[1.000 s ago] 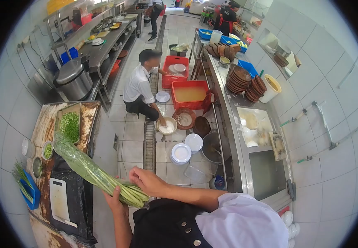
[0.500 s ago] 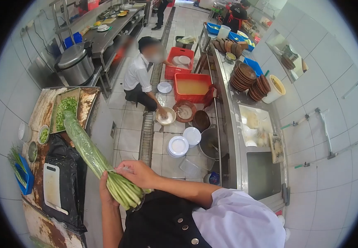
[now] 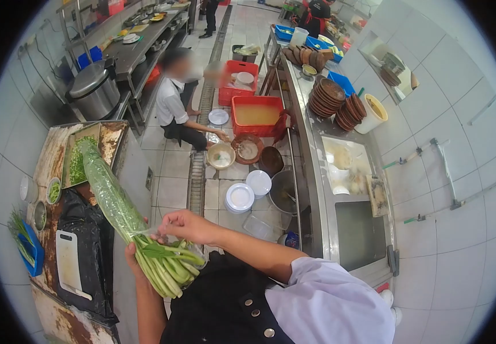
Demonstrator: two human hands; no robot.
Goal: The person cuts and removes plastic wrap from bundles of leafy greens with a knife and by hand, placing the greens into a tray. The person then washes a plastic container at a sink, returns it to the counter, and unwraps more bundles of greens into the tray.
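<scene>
A long bunch of green leafy vegetables (image 3: 165,266) lies slantwise in front of me, its pale stalks bare and fanned out toward my body. Clear plastic (image 3: 113,198) wraps the leafy end. From below and to the left, my left hand (image 3: 133,258) is closed around the bunch, its fingers partly hidden behind the stalks. My right hand (image 3: 185,226) pinches the edge of the plastic above the stalks. The leafy end reaches over a metal tray (image 3: 69,184) of chopped greens (image 3: 77,166).
On the rusty left counter lie a white cutting board (image 3: 69,258), a black plastic sheet (image 3: 96,246), small bowls and a blue basket (image 3: 36,252). A co-worker (image 3: 170,103) crouches by red tubs (image 3: 256,100). Plates (image 3: 240,198) stand on the floor. A steel sink counter (image 3: 322,200) runs along the right.
My right hand has shifted slightly left, from lying over the stalks to pinching the plastic. The stalks are more spread, and a leaf shows among them. The co-worker's hand has lifted from the bowl.
</scene>
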